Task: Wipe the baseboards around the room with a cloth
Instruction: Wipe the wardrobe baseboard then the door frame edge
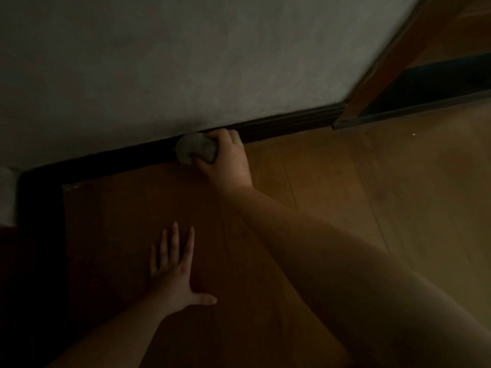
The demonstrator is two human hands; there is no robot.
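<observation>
The wall [186, 62] fills the upper part of the view, pale and dim. The wooden floor [345, 195] runs below it toward a door frame [377, 75] at the right. The dark baseboard [279, 126] follows the foot of the wall, turns at a corner on the left, and ends at the door frame.

The step in hand appears to be the wiping pass along this stretch of baseboard. The right hand [225, 158] grips a bunched grey cloth [195, 151], fingers curled over its top, and presses it against the face of the baseboard about midway along the visible run. The left hand [175, 272] lies flat on the floor, fingers straight and spread, well apart from the baseboard; it holds nothing and probably bears the person's weight.

The next move calls for sliding the cloth along the baseboard under steady pressure. The direction of travel cannot be told from this view. The corner section at left is too dark to judge as wiped or unwiped.
</observation>
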